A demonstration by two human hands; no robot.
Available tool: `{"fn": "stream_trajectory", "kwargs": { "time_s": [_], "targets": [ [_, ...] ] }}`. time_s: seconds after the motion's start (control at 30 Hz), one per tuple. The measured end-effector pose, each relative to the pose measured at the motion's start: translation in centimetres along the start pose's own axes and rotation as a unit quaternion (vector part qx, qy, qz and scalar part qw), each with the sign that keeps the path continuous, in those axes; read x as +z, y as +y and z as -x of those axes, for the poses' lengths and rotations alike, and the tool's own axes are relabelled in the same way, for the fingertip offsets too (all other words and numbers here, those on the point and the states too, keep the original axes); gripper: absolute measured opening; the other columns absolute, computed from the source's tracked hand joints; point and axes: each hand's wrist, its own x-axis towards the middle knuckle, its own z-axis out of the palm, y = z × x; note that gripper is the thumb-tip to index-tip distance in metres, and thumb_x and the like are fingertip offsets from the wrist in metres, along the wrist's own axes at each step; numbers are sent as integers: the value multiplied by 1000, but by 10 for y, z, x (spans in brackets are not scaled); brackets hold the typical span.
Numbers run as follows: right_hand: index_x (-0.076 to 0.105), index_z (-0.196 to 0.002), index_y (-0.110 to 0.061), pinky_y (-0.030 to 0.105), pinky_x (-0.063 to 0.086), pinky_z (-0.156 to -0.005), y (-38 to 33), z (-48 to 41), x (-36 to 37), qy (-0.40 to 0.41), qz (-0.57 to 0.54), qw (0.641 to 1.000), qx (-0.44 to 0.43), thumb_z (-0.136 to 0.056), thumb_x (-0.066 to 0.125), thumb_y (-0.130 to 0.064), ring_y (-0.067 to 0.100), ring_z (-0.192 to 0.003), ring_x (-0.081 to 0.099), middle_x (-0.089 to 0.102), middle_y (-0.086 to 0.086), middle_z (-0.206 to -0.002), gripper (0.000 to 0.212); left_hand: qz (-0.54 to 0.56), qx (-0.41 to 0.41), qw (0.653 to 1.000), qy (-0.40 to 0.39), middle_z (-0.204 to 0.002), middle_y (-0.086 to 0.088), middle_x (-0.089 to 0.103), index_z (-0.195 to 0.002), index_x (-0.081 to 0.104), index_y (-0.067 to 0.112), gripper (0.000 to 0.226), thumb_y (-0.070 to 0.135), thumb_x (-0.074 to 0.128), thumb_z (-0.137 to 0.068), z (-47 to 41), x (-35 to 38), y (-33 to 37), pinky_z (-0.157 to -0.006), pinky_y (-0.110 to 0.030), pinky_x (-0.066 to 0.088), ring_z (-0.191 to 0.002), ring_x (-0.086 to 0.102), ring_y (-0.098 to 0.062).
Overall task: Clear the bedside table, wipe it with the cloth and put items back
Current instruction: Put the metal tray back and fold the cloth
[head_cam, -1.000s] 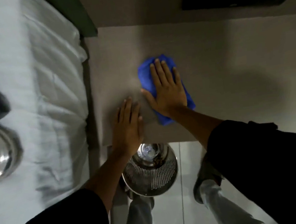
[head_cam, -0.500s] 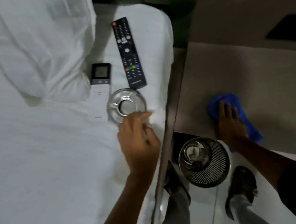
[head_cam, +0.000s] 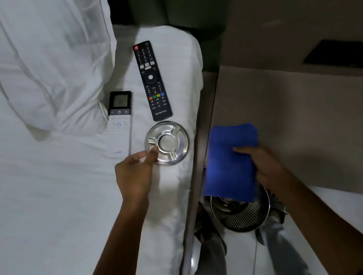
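A round metal ashtray (head_cam: 169,142) lies on the white bed beside the bare bedside table (head_cam: 300,121). My left hand (head_cam: 134,174) reaches over the bed and pinches the ashtray's near left rim with thumb and forefinger. A black TV remote (head_cam: 152,81) and a white air-conditioner remote (head_cam: 121,120) lie just beyond the ashtray. My right hand (head_cam: 263,163) grips a folded blue cloth (head_cam: 229,161), held above the table's near left corner and the bin below.
A white pillow (head_cam: 39,63) lies at the head of the bed. A perforated metal waste bin (head_cam: 243,214) stands on the tiled floor between the bed and the table, next to my feet. A dark panel (head_cam: 345,55) is on the wall behind the table.
My left hand left the table, crossed to the bed and took the ashtray's rim. My right hand stopped pressing the cloth flat and lifted it off the table towards the corner.
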Motion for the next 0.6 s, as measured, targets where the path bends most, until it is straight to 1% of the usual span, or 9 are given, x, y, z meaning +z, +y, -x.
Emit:
{"fn": "stream_trajectory", "kwargs": {
  "time_s": [0.07, 0.1, 0.17, 0.2, 0.3, 0.4, 0.5, 0.57, 0.6],
  "targets": [
    [55, -124, -10, 46, 48, -96, -5, 3, 28, 45, 119, 987, -96, -88, 56, 0, 34, -112, 59, 57, 22, -131, 37, 9, -2, 1000, -9, -86, 3, 74, -91, 75, 19, 38, 50, 79, -69, 9, 7, -2, -67, -22, 47, -80, 65, -10],
    [49, -131, -4, 37, 39, -105, -5, 8, 43, 72, 189, 968, -152, -89, 55, 0, 35, -118, 54, 54, 24, -133, 42, 17, -4, 1000, -14, -85, 4, 74, -91, 75, 19, 37, 48, 80, -69, 15, 11, -2, -67, -22, 47, -78, 65, -10],
    [45, -134, 1, 8, 30, -97, -3, 18, 71, 74, 266, 934, -225, -91, 52, 2, 32, -123, 51, 54, 23, -134, 43, 46, -12, 998, -29, -84, 2, 74, -96, 73, 18, 33, 38, 82, -71, 27, 22, -2, -67, -21, 49, -75, 65, -12],
    [42, -137, -1, 3, 29, -96, -3, 23, 85, 46, 265, 932, -242, -91, 48, 7, 27, -126, 48, 51, 20, -139, 46, 68, -13, 997, -39, -85, 0, 75, -101, 71, 15, 33, 31, 81, -74, 32, 27, -2, -68, -21, 51, -76, 66, -13],
    [33, -146, -14, 18, 21, -114, -8, 27, 100, 9, 251, 934, -255, -85, 42, 15, 19, -143, 29, 30, 8, -156, 68, 120, 23, 989, -88, -96, -1, 78, -118, 66, 18, 39, 17, 76, -81, 45, 41, 3, -77, -23, 57, -87, 73, -11],
    [39, -143, -15, 33, 20, -119, -17, 25, 86, 44, 298, 900, -314, -86, 47, 6, 23, -146, 21, 29, 8, -156, 61, 145, 57, 974, -162, -95, -2, 78, -108, 73, 22, 24, 13, 70, -86, 56, 63, 14, -82, -24, 59, -91, 73, -13],
    [48, -137, -15, 47, 20, -118, -28, 24, 59, 49, 377, 848, -369, -83, 48, -3, 24, -145, 25, 38, 8, -152, 55, 186, 16, 962, -200, -85, -12, 70, -100, 72, 10, 14, 7, 62, -91, 57, 94, 30, -83, -32, 56, -82, 66, -20],
    [53, -133, -18, 46, 15, -119, -31, 21, 38, 59, 427, 817, -383, -81, 40, -9, 20, -144, 27, 41, 4, -150, 54, 232, -51, 943, -231, -85, -9, 73, -108, 69, 3, 22, 0, 56, -91, 50, 118, 39, -79, -29, 58, -80, 69, -17],
    [53, -132, -20, 44, 13, -119, -33, 19, 26, 63, 436, 815, -375, -79, 35, -13, 17, -144, 26, 41, 1, -150, 57, 250, -76, 931, -255, -86, -7, 76, -109, 70, 5, 25, -2, 54, -91, 47, 132, 43, -77, -27, 59, -78, 71, -15]
  ]
}}
